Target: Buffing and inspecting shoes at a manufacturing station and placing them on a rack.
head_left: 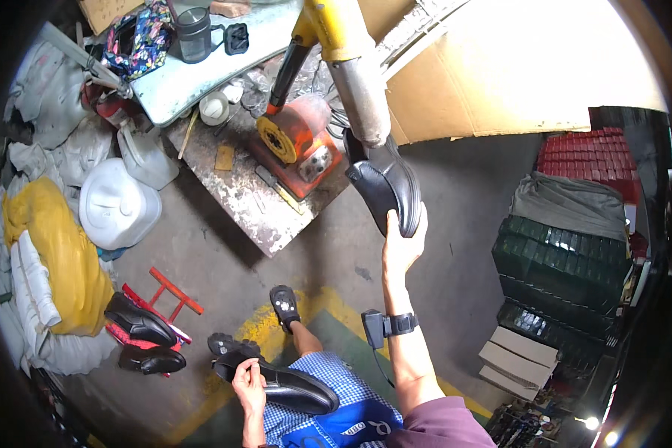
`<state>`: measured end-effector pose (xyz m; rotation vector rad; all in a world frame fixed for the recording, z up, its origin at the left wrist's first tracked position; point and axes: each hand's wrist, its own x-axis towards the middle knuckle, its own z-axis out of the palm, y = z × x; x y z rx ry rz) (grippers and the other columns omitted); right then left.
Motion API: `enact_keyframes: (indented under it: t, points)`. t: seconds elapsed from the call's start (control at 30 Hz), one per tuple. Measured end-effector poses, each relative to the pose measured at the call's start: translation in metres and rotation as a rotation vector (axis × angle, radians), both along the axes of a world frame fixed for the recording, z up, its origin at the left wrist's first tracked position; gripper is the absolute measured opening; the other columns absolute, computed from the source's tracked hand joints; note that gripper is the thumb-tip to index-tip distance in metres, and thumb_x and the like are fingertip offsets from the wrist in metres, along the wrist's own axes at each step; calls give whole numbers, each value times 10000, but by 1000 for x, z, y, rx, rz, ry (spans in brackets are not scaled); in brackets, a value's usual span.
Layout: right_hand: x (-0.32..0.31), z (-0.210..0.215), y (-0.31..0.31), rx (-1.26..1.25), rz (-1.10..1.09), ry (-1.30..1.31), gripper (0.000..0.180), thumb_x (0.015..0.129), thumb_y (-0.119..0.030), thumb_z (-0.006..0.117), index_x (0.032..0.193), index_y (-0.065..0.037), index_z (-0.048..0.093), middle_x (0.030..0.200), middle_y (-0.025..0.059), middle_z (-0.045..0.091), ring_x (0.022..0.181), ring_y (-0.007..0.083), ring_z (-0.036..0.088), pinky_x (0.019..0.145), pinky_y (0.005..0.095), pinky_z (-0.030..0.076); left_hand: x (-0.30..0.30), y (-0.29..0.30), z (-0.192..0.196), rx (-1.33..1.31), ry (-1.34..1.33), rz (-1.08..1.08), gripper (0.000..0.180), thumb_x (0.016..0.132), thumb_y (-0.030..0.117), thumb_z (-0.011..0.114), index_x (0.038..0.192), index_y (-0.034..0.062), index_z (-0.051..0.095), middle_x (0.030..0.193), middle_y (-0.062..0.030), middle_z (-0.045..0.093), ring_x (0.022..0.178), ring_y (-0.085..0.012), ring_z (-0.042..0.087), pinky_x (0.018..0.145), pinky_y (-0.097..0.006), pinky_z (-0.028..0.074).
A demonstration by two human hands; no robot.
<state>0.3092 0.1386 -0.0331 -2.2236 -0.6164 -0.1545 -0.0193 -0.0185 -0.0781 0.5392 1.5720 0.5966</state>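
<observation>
My right hand (405,243) reaches forward, wrapped round the lower end of a black leather shoe (387,183). That shoe is held up right beneath the metal nozzle of a yellow heat gun (358,89), which hides part of its upper end; I cannot tell whether they touch. A second black shoe (299,390) lies across my lap on the blue checked apron (332,373). My left hand (251,384) is closed at this shoe's opening, fingertips pinched together on its edge.
A worn bench (231,201) ahead carries an orange grinder-like machine (299,142). Two black shoes (138,319) rest on a red rack (173,299) at the left, near a white plastic jug (119,204) and a yellow cloth (60,254). Dark green stacked boxes (560,250) stand right.
</observation>
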Motion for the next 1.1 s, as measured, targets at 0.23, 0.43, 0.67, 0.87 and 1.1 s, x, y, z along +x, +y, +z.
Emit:
enact_keyframes:
  t: [0.23, 0.43, 0.67, 0.87, 1.1]
  points:
    - [11, -4, 26, 37, -49, 34, 584, 719, -259, 672, 1226, -86, 439, 1058, 203, 568, 949, 296, 572, 828, 352, 423, 1, 9, -5, 28, 42, -54, 93, 865, 74, 500, 903, -1, 540, 506, 30, 436, 399, -32, 378, 372, -182, 289]
    - [24, -19, 30, 18, -24, -41, 602, 721, -230, 667, 1247, -88, 413, 1097, 207, 540, 897, 329, 581, 757, 378, 473, 8, 15, -5, 40, 49, -78, 75, 864, 59, 496, 892, 11, 545, 500, 32, 437, 395, -35, 380, 373, -187, 293]
    - [58, -47, 11, 859, -274, 1326, 416, 797, -239, 554, 1122, 4, 458, 1031, 188, 545, 767, 353, 591, 596, 397, 530, 18, 17, -10, 29, 21, -65, 78, 864, 66, 499, 891, 10, 546, 505, 30, 446, 396, -35, 383, 374, -188, 294]
    - [47, -41, -4, 921, -340, 1511, 371, 799, -274, 534, 1017, 24, 499, 950, 208, 578, 708, 361, 607, 475, 284, 536, 18, 19, -9, 28, 20, -71, 85, 862, 78, 508, 891, 9, 548, 507, 29, 447, 398, -34, 384, 373, -187, 290]
    - [-3, -32, -75, 609, -293, 1434, 358, 787, -277, 547, 1040, -28, 499, 939, 149, 588, 717, 280, 616, 433, 303, 532, 13, 30, 5, 26, 45, -92, 187, 863, 113, 522, 1031, 32, 519, 500, 40, 427, 411, -25, 366, 383, -182, 278]
